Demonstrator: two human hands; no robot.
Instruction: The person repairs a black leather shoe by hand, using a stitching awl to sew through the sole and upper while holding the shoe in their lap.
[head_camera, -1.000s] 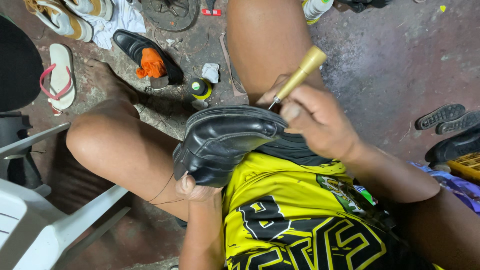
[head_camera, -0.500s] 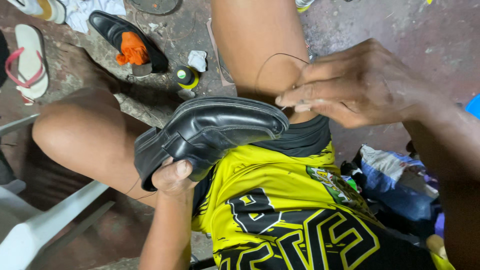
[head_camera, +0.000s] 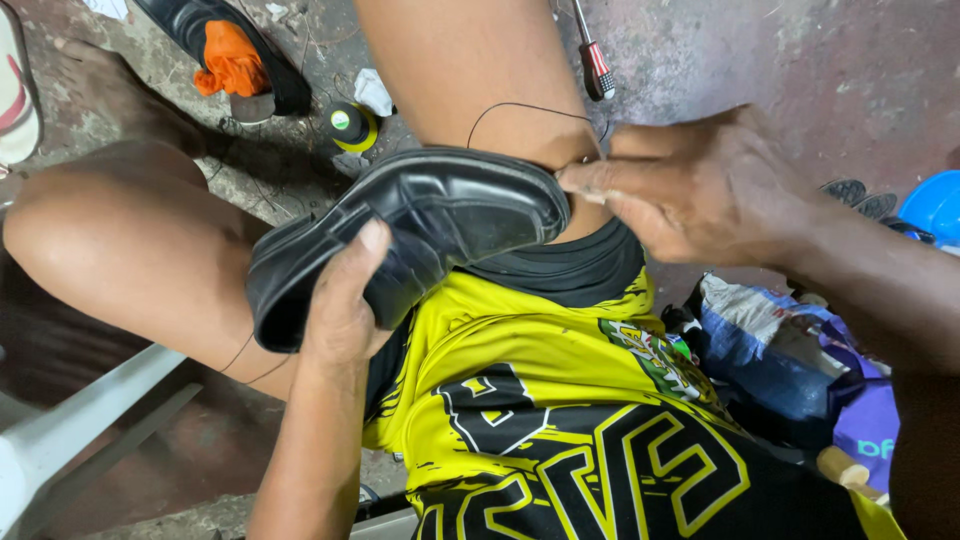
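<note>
A black leather shoe lies sole-up across the seated person's lap, between the bare thighs and above the yellow-and-black shorts; every place here is given from that shoe.

Just beyond its heel end, on the rough concrete floor, stands a small round tin with a yellow rim and a green round label on its dark lid. Beside the tin lies a crumpled white scrap. Farther up and to the left sits a second black shoe with an orange cloth stuffed into it. Up and to the right of the lap shoe lies a screwdriver with a red, black and white striped handle. Lower right of it, beside the shorts, is a heap of crumpled blue, white and purple plastic bags. A blue rounded object shows at the far right edge.

The left hand grasps the shoe from below at its middle, thumb pressed on the sole. The right hand is at the shoe's toe end, fingertips touching its edge and pinched closed on a thin black thread that loops up over the thigh.
</note>
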